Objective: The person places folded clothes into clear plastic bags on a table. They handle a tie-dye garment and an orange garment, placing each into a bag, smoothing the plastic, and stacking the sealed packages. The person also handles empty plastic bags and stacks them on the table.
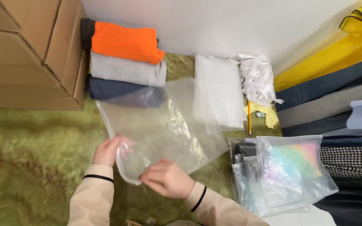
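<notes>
**A:** What packaging lies on the green patterned carpet?

**B:** A large clear crinkled plastic bag at the centre, its far corner overlapping a stack of three folded garments, orange on grey on navy, set at the carpet's far edge against the white wall. Brown cardboard boxes fill the far left corner. A flat pile of clear plastic bags sits right of the stack, beside a tangle of white paper strips, small yellow paper slips and a pencil. Near the right edge, sealed clear bags with dark clothing inside lie stacked, the top one showing an iridescent sheen.

**A:** And the hands?

**B:** The left hand holds the large bag's near left edge, fingers curled partly under the film and blurred through it. The right hand presses on the bag's near corner, fingers together and extended flat toward the left; whether it pinches the film cannot be told.

**A:** Anything further right?

**B:** Folded blue, grey and houndstooth fabrics, a yellow bag beyond.
</notes>
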